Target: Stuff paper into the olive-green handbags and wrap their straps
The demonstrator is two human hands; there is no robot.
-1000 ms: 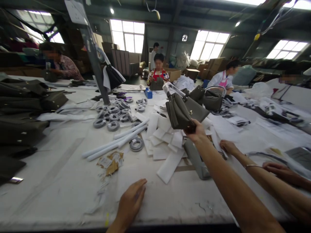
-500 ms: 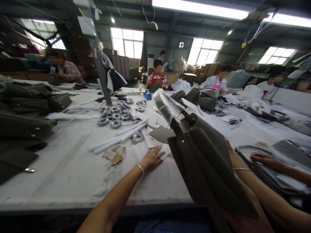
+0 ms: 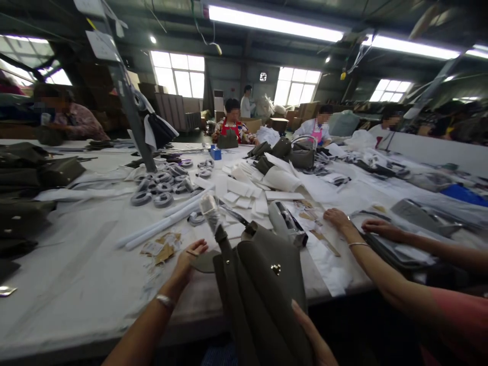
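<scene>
A dark olive handbag [image 3: 267,274] stands tilted in front of me at the table's edge, with a small metal ornament on its front. Its handle [image 3: 210,211] is partly wrapped in clear plastic and points up and away. My left hand [image 3: 190,259] is at the bag's left, with the rounded olive flap [image 3: 206,262] between its thumb and fingers. Along the bag's lower right side lies my right hand [image 3: 310,333], gripping it; its thumb side shows and the other fingers are hidden.
A co-worker's hands [image 3: 337,218] work at the right. Grey rings [image 3: 163,199], white tubes [image 3: 168,221], brown tags [image 3: 163,248] and white sheets [image 3: 282,179] lie across the table. Olive bags [image 3: 23,213] are piled left. A metal post [image 3: 133,112] rises beyond the rings.
My left hand has left the white paper and come to the flap. The handbag has turned, showing its front ornament, and sits further left in view. My view has swung right.
</scene>
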